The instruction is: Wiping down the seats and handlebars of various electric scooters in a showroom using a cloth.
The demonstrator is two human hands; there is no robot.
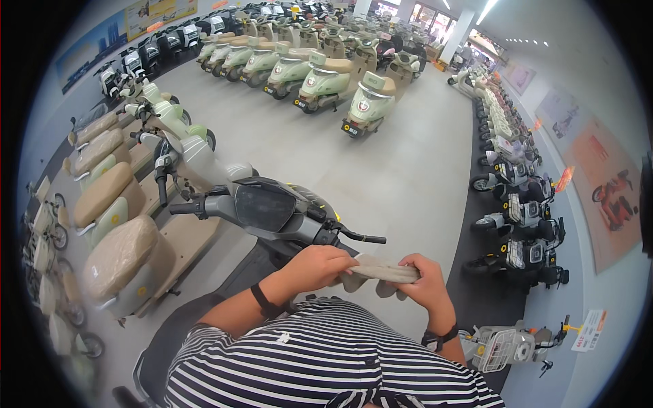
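Observation:
A beige-grey cloth item (385,273) is stretched between my two hands, with rounded grey flaps hanging below it; whether it is a rag or a glove I cannot tell. My left hand (321,265) pinches one end, and my right hand (424,283) grips the other. Just beyond my left hand stands a dark grey electric scooter, its smoky dashboard screen (265,206) facing me. Its right handlebar grip (367,237) points out a little above the cloth. Part of its black seat (176,326) shows beside my striped shirt.
Scooters with tan seats (122,255) line the left, the nearest seat wrapped in clear plastic. Pale green scooters (372,102) stand in a row ahead. Along the right wall are more two-wheelers (525,255) and one with a white wire basket (497,351) and a hanging price tag (589,330).

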